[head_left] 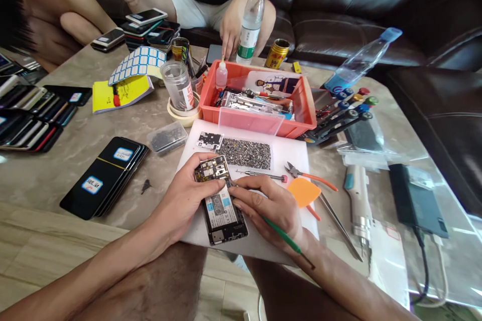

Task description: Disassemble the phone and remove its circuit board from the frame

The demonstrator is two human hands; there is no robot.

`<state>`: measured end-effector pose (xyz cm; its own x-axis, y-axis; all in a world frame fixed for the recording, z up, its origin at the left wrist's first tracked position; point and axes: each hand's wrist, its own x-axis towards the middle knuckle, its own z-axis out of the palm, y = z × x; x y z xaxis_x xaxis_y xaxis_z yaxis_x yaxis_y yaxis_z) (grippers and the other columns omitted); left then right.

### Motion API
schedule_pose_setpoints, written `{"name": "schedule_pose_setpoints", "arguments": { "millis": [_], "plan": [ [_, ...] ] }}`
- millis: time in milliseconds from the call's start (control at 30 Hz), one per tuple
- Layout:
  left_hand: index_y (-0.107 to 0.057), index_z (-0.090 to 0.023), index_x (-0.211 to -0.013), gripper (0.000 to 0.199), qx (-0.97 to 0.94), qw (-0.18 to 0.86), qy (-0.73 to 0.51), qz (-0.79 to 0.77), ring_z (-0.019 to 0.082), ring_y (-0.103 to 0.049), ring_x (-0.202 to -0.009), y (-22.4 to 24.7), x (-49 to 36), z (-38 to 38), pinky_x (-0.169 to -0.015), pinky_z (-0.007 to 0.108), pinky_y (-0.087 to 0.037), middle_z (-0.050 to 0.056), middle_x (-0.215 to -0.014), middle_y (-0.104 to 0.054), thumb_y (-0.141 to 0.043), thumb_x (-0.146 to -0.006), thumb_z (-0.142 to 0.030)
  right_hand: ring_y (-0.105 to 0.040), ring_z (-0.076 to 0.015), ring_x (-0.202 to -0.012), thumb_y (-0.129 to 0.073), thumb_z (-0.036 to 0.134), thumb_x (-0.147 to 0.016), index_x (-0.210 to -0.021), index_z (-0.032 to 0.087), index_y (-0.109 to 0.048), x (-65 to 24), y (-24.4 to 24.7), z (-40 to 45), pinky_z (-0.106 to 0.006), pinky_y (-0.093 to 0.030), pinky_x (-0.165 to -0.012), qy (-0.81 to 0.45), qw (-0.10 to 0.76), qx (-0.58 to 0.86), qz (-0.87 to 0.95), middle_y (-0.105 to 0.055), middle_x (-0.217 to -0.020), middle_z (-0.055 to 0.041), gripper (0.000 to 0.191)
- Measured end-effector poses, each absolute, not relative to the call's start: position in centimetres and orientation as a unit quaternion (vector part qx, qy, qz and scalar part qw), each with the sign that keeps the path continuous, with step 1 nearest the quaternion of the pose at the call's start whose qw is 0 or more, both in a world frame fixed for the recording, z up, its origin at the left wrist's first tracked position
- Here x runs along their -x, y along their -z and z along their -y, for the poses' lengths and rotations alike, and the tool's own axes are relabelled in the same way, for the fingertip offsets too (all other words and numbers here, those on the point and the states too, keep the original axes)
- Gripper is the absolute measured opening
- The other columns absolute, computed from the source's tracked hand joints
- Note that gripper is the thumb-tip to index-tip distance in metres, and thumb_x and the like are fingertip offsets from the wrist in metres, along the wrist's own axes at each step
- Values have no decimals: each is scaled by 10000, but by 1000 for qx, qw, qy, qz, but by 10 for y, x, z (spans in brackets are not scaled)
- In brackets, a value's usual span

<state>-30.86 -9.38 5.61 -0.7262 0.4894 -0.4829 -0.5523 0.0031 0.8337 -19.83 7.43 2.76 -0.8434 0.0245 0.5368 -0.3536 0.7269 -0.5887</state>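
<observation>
My left hand [188,195] is closed round the left edge of an opened smartphone [222,210], its thumb lying across the top of the battery. The phone's back is off, so the circuit board and the labelled battery show. In my right hand [271,205] is a thin green-handled tool [282,235]; its tip is hidden by my fingers at the phone's right edge. Beneath lies a white foam pad [188,153]. On it are a dark metal cover plate [210,140], a tray of many small screws [244,154], a screwdriver [263,176], cutting pliers [297,170] and an orange pick [304,191].
Behind the pad stands a red bin [259,129] of parts. Stacked phones [103,175] lie at left. Tweezers [341,228], an electric screwdriver [359,200] and a cabled black box [417,200] lie at right. Bottles [250,25] stand behind; another person's hand [231,27] rests there.
</observation>
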Motion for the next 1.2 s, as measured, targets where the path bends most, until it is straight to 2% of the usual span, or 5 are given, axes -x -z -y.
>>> {"name": "schedule_pose_setpoints", "arguments": {
  "millis": [133,500,800,967,1200],
  "plan": [
    [-635,-251,-1189,535,17,357,-699,-619,139,-618,-720,-56,308,94,-639,244,-532,-40,-855,-673,-860,-706,-203,-770,-176,-908,-653,212,-1034,-1177,217,-790,199,-30,-73,-274,-678,-815,-410,257,-63,873,-775,-1035,-78,198],
    [-643,-258,-1237,567,33,383,-712,-587,151,-663,-761,-57,308,94,-671,254,-557,-21,-925,-716,-860,-717,-190,-751,-151,-942,-656,208,-1026,-1243,252,-769,194,-19,-76,-238,-647,-844,-312,289,-107,899,-755,-1146,-68,249],
    [-684,-267,-1301,533,-40,342,-650,-677,173,-646,-913,-50,312,97,-762,267,-531,8,-1100,-728,-836,-790,-261,-747,-143,-854,-623,237,-1050,-1182,225,-778,196,-25,-75,-223,-629,-746,-284,279,-121,909,-769,-1071,-67,204],
    [-672,-253,-1295,477,-104,317,-622,-708,194,-647,-1003,-47,314,100,-863,295,-512,11,-1125,-721,-801,-837,-269,-747,-136,-860,-622,237,-1048,-1230,261,-765,194,-26,-77,-211,-629,-768,-313,261,-120,905,-762,-1082,-46,233],
    [-659,-277,-1300,462,-140,292,-615,-719,186,-648,-983,-46,314,104,-855,302,-508,3,-1162,-709,-781,-857,-231,-762,-149,-916,-608,191,-1049,-1179,177,-772,195,-29,-82,-229,-649,-823,-342,256,-130,894,-758,-1065,-88,210]
  ]
}}
